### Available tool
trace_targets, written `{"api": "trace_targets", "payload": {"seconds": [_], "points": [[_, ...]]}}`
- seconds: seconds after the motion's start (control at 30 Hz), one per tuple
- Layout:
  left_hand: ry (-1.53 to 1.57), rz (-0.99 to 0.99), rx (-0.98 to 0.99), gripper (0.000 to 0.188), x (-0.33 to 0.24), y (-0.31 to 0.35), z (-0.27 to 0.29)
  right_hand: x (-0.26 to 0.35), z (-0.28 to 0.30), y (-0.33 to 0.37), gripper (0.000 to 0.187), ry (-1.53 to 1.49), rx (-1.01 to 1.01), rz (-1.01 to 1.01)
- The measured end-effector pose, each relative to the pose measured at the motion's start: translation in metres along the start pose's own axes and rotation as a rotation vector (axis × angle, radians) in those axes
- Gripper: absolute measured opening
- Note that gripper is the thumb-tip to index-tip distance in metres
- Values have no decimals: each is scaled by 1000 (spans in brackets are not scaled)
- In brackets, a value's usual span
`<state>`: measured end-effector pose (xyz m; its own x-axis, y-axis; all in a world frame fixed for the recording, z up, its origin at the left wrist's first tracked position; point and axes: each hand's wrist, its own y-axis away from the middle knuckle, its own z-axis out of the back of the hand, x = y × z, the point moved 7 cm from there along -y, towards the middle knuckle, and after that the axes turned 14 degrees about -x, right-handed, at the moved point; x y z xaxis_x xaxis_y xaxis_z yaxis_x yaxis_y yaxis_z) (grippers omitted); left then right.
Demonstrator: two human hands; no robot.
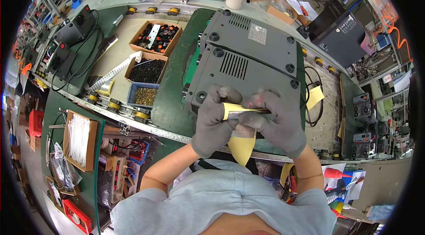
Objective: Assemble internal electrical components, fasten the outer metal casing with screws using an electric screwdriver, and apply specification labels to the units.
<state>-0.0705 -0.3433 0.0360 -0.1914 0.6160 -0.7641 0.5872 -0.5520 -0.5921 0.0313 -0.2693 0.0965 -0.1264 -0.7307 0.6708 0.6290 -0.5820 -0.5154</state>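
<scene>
Both my hands wear grey gloves and meet over the near edge of a grey metal case point(261, 75). Between them is a yellow-backed sticker sheet point(242, 150), curled over, with a silvery strip along its upper part. My left hand point(213, 124) pinches the sheet's left end. My right hand point(280, 122) has fingers closed on its right end, thumb pressed toward the middle. The case lies with its slotted vents and round rubber feet facing up. A second grey case point(274, 35) of the same kind lies right behind it. Both rest on a green board point(170, 111).
Left of the board stand a cardboard box of black and orange knobs point(141, 35), a box of black small parts point(148, 71) and a blue bin of brass-coloured parts point(146, 96). A label strip point(113, 74) lies nearby. At right, a black cable point(315, 122) loops beside yellow paper point(314, 97).
</scene>
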Motion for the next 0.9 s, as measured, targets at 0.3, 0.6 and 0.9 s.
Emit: {"api": "trace_targets", "payload": {"seconds": [0.3,0.6,0.9], "points": [[172,410,-47,19,13,1,-2,8,-1,-1,31,91,-17,87],[117,317,-48,20,6,-3,-2,-7,-9,6,29,-116,-51,-157],[143,346,26,24,9,-3,-3,1,-2,3,20,-226,-158,-89]]}}
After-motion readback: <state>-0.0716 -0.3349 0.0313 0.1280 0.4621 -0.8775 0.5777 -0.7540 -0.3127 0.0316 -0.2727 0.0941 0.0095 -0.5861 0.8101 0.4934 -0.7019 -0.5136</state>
